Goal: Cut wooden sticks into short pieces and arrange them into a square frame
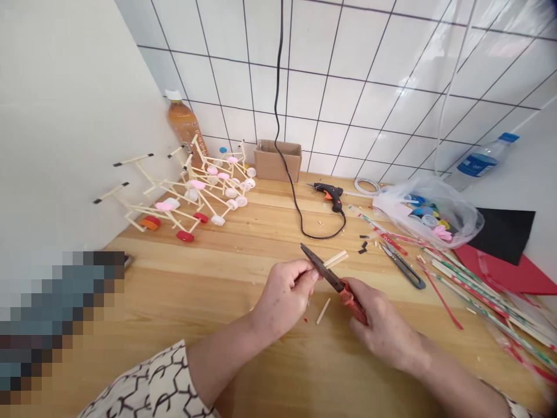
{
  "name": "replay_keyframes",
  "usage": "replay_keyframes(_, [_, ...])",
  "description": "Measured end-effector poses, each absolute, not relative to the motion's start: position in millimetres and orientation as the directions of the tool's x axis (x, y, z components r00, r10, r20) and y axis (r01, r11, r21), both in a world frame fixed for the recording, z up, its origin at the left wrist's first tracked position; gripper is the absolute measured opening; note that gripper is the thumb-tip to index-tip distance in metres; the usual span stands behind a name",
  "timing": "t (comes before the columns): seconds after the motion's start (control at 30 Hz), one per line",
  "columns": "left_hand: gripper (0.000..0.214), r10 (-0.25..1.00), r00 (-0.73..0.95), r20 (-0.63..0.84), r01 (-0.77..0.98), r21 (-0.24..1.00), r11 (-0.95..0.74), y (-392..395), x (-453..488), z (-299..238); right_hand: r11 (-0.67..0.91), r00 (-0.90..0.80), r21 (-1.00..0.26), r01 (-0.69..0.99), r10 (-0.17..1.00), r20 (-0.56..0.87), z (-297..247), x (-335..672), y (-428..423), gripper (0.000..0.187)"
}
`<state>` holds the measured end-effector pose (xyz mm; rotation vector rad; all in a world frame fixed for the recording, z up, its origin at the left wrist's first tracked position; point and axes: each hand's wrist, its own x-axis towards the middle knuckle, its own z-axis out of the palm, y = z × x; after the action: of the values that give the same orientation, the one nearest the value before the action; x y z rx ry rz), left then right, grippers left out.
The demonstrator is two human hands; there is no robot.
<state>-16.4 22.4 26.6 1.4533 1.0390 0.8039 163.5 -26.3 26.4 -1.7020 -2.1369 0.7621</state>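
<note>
Pinched between the fingers of my left hand (285, 296) are thin wooden sticks (336, 258), which look like pieces of chopstick. My right hand (383, 319) is closed round the orange-red handle of a pair of scissors (333, 277). The dark scissor blades cross the sticks just beside my left fingertips. Whether the blades bite into the wood, I cannot tell. A short cut piece of stick (323, 311) lies on the table below the scissors.
Several small stick-built tricycle models (174, 197) with bottle-cap wheels stand at the left. Behind are a cardboard box (278, 161) and a black glue gun (329, 194). To the right lie thread snips (402, 266), wrapped chopsticks (487, 296) and a plastic bag (472, 223) of caps.
</note>
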Motion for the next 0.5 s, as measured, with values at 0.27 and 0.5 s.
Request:
replay_keyframes(0.27, [0.031, 0.925, 0.374, -0.063, 0.177, 0.984, -0.004, 23.2, -15.3, 26.8, 0.149, -0.244, -0.596, 0.789, 0.966, -0.082, 23.8, 163.3, -24.9, 0.029])
replay_keyframes(0.5, [0.031, 0.929, 0.362, -0.080, 0.190, 0.982, 0.011, 24.9, -15.2, 29.8, 0.158, -0.277, -0.604, 0.781, 0.955, -0.107, 24.1, 168.5, -27.0, 0.050])
